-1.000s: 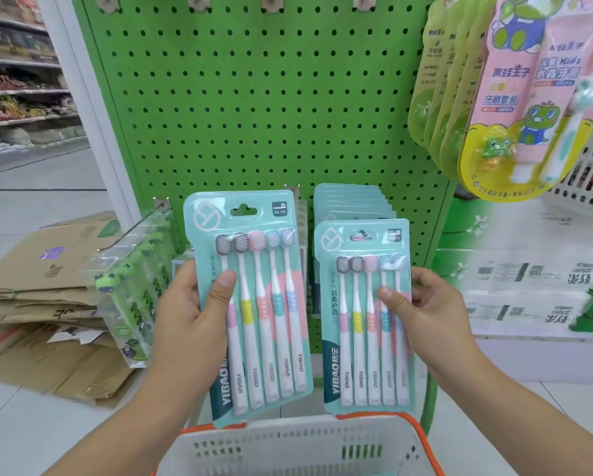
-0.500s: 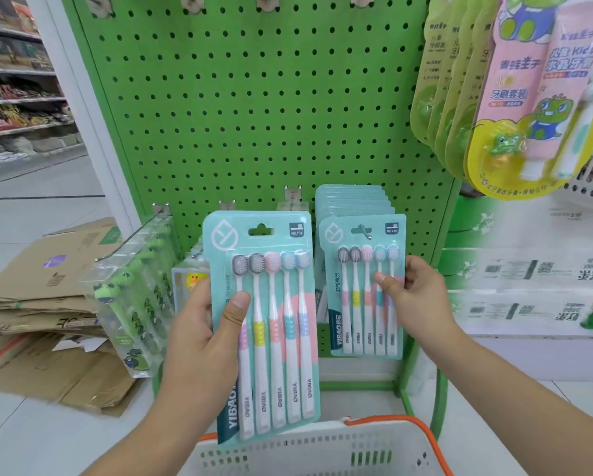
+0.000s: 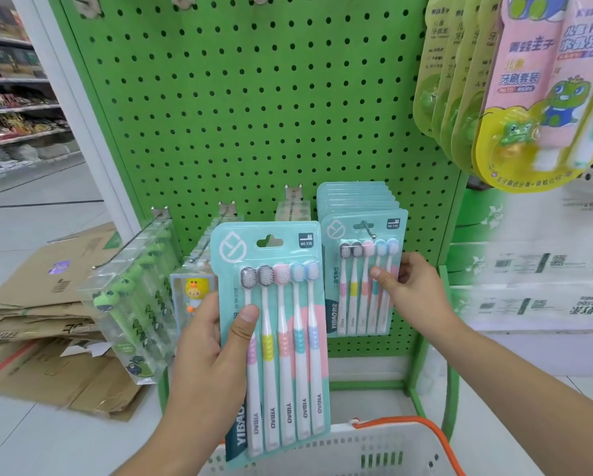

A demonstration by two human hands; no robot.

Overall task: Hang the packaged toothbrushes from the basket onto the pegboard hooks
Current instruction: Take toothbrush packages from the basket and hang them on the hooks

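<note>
A: Holding, right hand: one teal five-brush pack, thumb on its front, fingers behind, closed. Its hang slot sits on the hook tip, in front of the packs already hung there.

B: And the left hand?

A: Closed on a second pack, thumb across the handles; held upright, clear of the board, above the white basket.

B: Handling note for the right?

A: Keep the card square to the hook, slide it straight back; I judge a tilt would snag the slot.

B: Surroundings?

A: Green pegboard. Clear boxed frog brushes on the far-left hook, a duck item behind my left pack. Kids' sets hang upper right, well apart. Flattened cardboard on the floor. The waiting pack crowds the hung one's left edge.
</note>
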